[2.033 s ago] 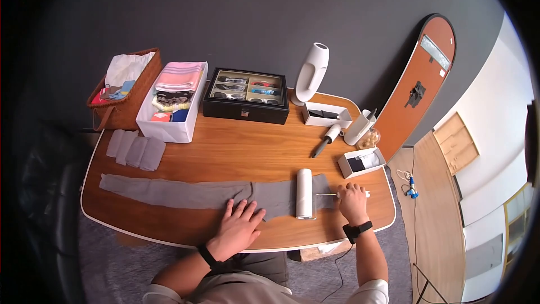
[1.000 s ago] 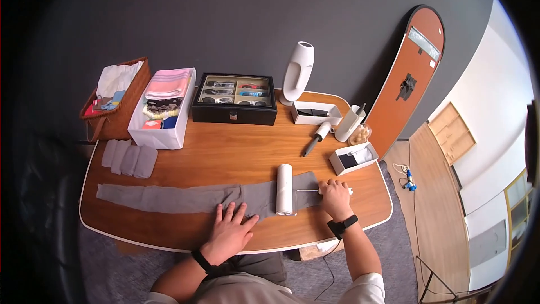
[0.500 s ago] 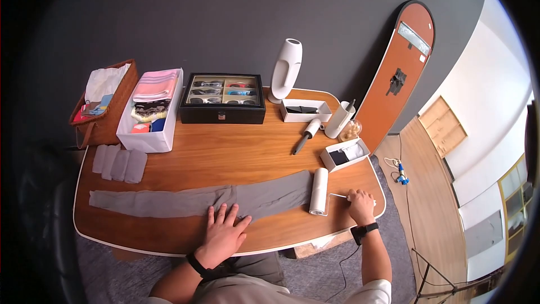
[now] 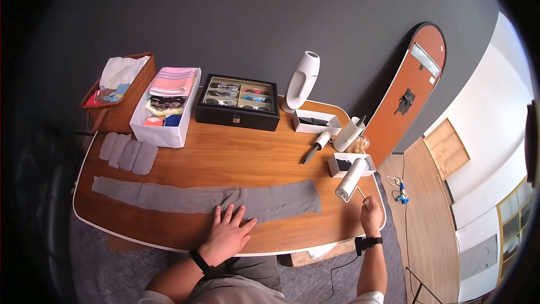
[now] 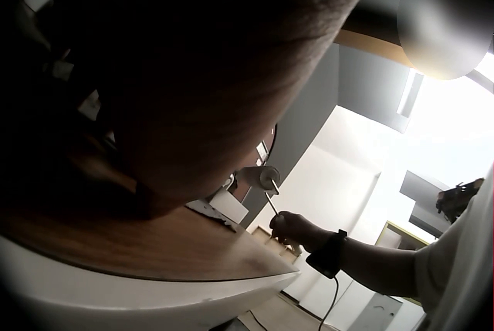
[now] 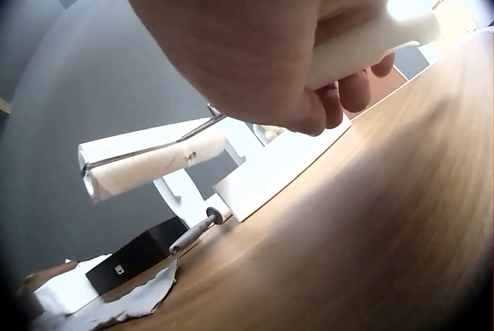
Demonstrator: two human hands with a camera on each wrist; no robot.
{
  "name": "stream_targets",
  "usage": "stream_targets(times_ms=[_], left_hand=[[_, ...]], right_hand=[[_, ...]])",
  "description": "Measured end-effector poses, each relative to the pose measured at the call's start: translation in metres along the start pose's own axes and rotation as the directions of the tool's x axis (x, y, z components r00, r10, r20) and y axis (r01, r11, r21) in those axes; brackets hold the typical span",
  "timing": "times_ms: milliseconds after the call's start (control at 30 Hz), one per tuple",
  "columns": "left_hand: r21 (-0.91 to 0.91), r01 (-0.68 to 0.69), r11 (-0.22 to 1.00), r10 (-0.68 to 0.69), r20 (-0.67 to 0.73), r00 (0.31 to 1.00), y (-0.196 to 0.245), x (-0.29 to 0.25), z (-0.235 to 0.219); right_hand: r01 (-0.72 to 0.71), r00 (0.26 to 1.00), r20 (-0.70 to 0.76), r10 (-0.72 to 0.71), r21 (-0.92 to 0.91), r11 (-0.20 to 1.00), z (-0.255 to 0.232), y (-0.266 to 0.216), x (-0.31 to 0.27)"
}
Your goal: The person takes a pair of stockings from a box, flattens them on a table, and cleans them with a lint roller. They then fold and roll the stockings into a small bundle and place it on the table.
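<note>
A long grey cloth [image 4: 185, 198] lies flat across the table, slightly creased near its middle. My left hand [image 4: 228, 236] rests with spread fingers on its lower edge. My right hand [image 4: 371, 217] grips the handle of a white lint roller [image 4: 351, 179], held beyond the cloth's right end in front of a small white box. In the right wrist view my right hand [image 6: 262, 45] has its fingers curled round the pale handle [image 6: 370, 47], and the roller [image 6: 150, 163] hangs above the tabletop. The left wrist view shows the roller [image 5: 258, 177] raised too.
Rolled grey cloths [image 4: 129, 153] lie at the left. Behind stand a wicker basket [image 4: 117, 110], a white box of folded cloths [image 4: 163, 135], a black glasses case [image 4: 236, 118] and a white vase [image 4: 304, 81]. Small white boxes [image 4: 316, 128] and a smaller roller [image 4: 316, 147] are at the right.
The roller first moved left over the cloth, then right past its end, and is now lifted off with my right hand. My left hand has stayed on the cloth.
</note>
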State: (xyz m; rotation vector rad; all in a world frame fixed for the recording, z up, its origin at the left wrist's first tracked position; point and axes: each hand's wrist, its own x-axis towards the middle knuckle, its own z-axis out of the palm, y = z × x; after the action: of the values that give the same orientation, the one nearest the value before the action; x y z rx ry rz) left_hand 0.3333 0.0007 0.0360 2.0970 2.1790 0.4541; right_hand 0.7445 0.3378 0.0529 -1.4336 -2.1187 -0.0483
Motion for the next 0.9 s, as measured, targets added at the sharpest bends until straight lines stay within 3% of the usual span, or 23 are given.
stream_targets(times_ms=[133, 233, 333, 400, 667, 800, 900], left_hand=[[-0.002, 0.008, 1.000, -0.008, -0.001, 1.000, 0.001, 0.000, 0.001], [0.002, 0.001, 1.000, -0.001, -0.004, 1.000, 0.001, -0.001, 0.001], [0.007, -0.005, 1.000, 0.005, -0.002, 1.000, 0.000, -0.001, 0.000], [0.007, -0.007, 1.000, 0.007, -0.002, 1.000, 0.000, 0.000, 0.000], [-0.010, 0.013, 1.000, -0.012, 0.007, 1.000, 0.000, -0.001, 0.002], [-0.008, 0.008, 1.000, -0.009, -0.005, 1.000, 0.000, -0.001, 0.002], [0.003, 0.000, 1.000, 0.000, -0.012, 1.000, 0.000, 0.000, 0.005]], right_hand=[[0.123, 0.992, 0.019, -0.122, -0.091, 0.988, -0.007, -0.020, 0.001], [0.113, 0.992, 0.056, -0.110, -0.048, 0.992, -0.004, -0.025, 0.005], [-0.149, 0.988, 0.042, 0.150, -0.041, 0.988, 0.005, -0.024, 0.012], [-0.189, 0.981, 0.010, 0.193, -0.147, 0.971, 0.008, -0.021, 0.020], [-0.282, 0.958, -0.030, 0.285, -0.276, 0.919, 0.032, -0.008, 0.038], [-0.195, 0.981, -0.083, 0.178, -0.306, 0.932, 0.040, -0.007, 0.040], [-0.212, 0.977, -0.052, 0.207, -0.352, 0.912, 0.046, -0.005, 0.041]])
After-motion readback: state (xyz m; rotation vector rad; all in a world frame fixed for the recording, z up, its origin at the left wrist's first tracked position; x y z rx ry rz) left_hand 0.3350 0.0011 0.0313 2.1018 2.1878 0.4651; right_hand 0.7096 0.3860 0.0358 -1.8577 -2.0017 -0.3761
